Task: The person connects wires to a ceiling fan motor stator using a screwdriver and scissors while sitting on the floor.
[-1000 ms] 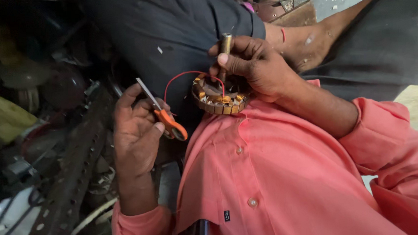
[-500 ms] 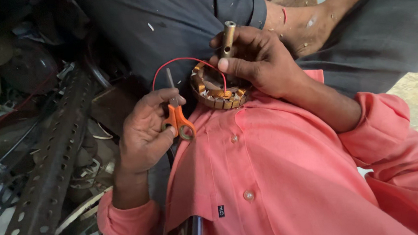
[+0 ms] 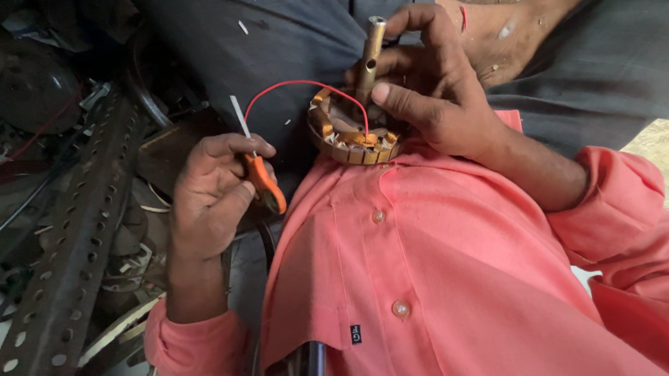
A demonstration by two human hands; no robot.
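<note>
While our right hand [image 3: 437, 100] grips the round copper-wound stator ring [image 3: 351, 137] with its brass tube [image 3: 370, 50], our left hand [image 3: 211, 195] clenches orange-handled scissors [image 3: 260, 181]; their blades are mostly hidden, and the red wire [image 3: 305, 85] loops between.

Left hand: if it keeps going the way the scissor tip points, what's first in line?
The left hand aims the scissors up and slightly left. First in line looks like the dark grey shirt of the person opposite; the red wire passes just right. Depth unclear.

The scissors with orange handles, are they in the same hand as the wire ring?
No, the left hand holds the scissors, while the right hand holds the wire ring.
</note>
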